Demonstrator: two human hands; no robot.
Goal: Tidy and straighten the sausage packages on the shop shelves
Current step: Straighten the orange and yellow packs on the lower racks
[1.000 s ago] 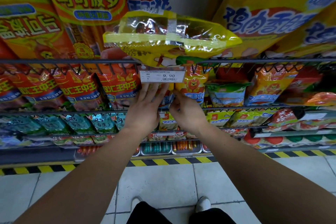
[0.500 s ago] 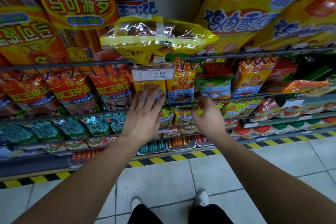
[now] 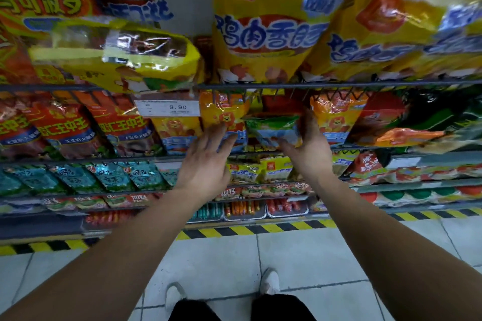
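A green and blue sausage package sticks out of the second shelf row, tilted forward. My right hand cups its right side and lower edge, with the fingers behind the pack. My left hand is open, its fingers spread and touching the yellow lion-print packages just left of the green one. A yellow package lies sideways on the top wire shelf, hanging over the rail.
A wire shelf rail with a 9.90 price tag runs across above my hands. Red packages fill the left of the row, big yellow bags stand above. Lower shelves hold smaller packs. Striped tape marks the floor edge.
Both hands moved right along the second row, from under the price tag to the green package. My right hand has taken hold of it. The view shifted closer and rightward.
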